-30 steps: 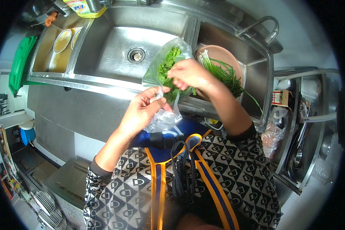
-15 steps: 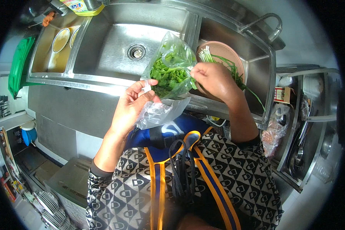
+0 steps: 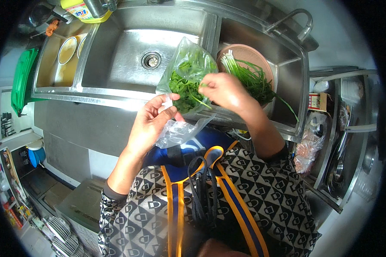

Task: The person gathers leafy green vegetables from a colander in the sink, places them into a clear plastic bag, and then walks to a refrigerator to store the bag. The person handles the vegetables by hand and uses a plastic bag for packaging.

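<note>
Clear plastic bag [image 3: 188, 75] of leafy greens [image 3: 182, 88] held over sink edge [image 3: 116, 100]: left hand [image 3: 152, 122] fingers pinch its mouth open at 7 o'clock, right hand [image 3: 225, 90] fingers pinch a stem at 3 o'clock.

A single head-worn fisheye view looks steeply down from above the person's chest, facing forward over a stainless steel double-basin sink [image 3: 116, 47] whose edges bow toward the dark round rim. It sits close: the left hand [image 3: 150, 122] and right hand [image 3: 225, 90] fill the middle, the basins just beyond their fingertips, the patterned apron directly beneath.
</note>
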Demonstrator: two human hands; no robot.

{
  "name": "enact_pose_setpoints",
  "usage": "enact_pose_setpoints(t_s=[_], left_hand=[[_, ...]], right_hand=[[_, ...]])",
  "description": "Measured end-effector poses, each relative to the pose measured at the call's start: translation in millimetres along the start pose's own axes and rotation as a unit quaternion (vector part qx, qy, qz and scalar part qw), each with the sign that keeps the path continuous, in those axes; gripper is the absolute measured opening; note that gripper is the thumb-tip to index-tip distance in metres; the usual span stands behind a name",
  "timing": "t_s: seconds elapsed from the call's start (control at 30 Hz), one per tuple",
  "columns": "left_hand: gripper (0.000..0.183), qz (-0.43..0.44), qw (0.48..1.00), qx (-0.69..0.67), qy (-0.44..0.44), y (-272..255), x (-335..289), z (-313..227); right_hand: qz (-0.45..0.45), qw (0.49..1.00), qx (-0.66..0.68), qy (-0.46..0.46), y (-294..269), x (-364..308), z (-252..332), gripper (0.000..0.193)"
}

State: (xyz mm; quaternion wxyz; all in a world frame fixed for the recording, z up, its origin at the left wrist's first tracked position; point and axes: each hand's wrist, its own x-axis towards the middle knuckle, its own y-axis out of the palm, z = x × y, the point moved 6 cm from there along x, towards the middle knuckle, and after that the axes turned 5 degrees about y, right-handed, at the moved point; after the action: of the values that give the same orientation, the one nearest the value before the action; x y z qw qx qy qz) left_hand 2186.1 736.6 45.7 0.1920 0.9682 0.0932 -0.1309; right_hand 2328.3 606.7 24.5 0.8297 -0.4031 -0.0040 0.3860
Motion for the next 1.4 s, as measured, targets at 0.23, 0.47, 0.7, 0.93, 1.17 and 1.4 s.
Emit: enact_pose_setpoints(t_s=[0.23, 0.47, 0.7, 0.93, 1.17, 1.4], left_hand=[[0.028, -0.013, 1.000, 0.013, -0.005, -1, -3, 0], [0.028, -0.009, 0.999, 0.017, -0.026, 2, -4, 2], [0.029, -0.020, 0.999, 0.045, 0.003, -2, -1, 3], [0.029, -0.020, 1.000, 0.020, -0.004, -4, -3, 1], [0.028, -0.026, 0.999, 0.035, 0.015, -5, -5, -1], [0.028, -0.037, 0.998, 0.043, 0.011, -10, -7, 3]], right_hand=[[0.120, 0.947, -0.293, 0.052, 46, 7, 16, 0.021], [0.000, 0.972, -0.224, -0.069, 6, -8, 61, 0.014], [-0.048, 0.972, -0.163, -0.160, -34, -34, 103, 0.015], [0.026, 0.940, -0.026, -0.340, -74, -32, 112, 0.008], [0.482, 0.680, 0.489, -0.255, -14, 31, 79, 0.013], [0.182, 0.966, -0.078, -0.164, 32, 81, 23, 0.030]])
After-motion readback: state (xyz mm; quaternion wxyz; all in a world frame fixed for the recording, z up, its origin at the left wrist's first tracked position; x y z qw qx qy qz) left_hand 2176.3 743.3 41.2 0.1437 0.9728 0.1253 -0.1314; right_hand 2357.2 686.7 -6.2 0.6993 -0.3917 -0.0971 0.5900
